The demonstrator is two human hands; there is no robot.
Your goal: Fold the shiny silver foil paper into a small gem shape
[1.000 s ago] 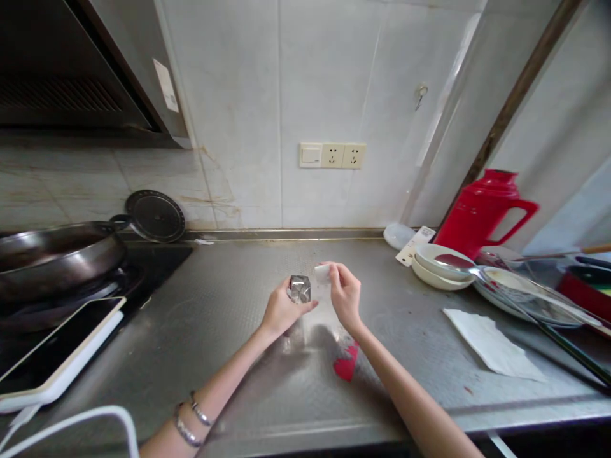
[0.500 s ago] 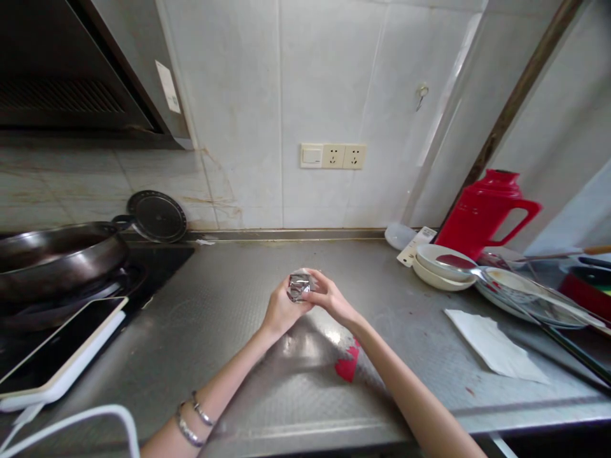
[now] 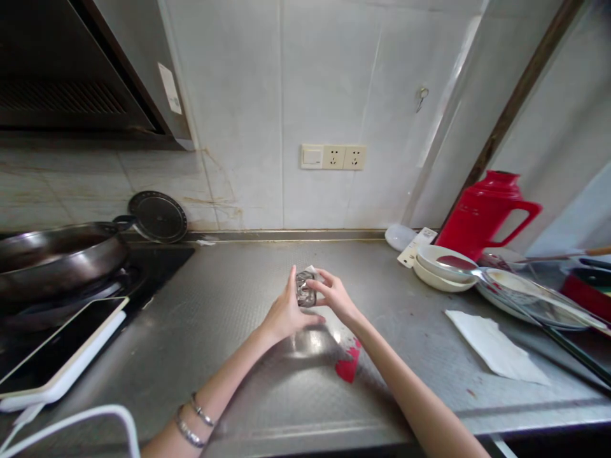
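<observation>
Small crinkled foil packet (image 3: pixel 305 289), held above the steel counter.

No legible text, brand, number or sign is found. Printing is borne by a white label (image 3: pixel 170 88) on the range hood (image 3: pixel 86 70) and by a white card (image 3: pixel 416 245) beside the bowls, but neither can be read.

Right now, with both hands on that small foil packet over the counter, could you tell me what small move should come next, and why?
Probably peel the foil a little further open. The left hand and right hand pinch the crinkled foil packet between them above the steel counter, and it looks only partly unwrapped.
</observation>
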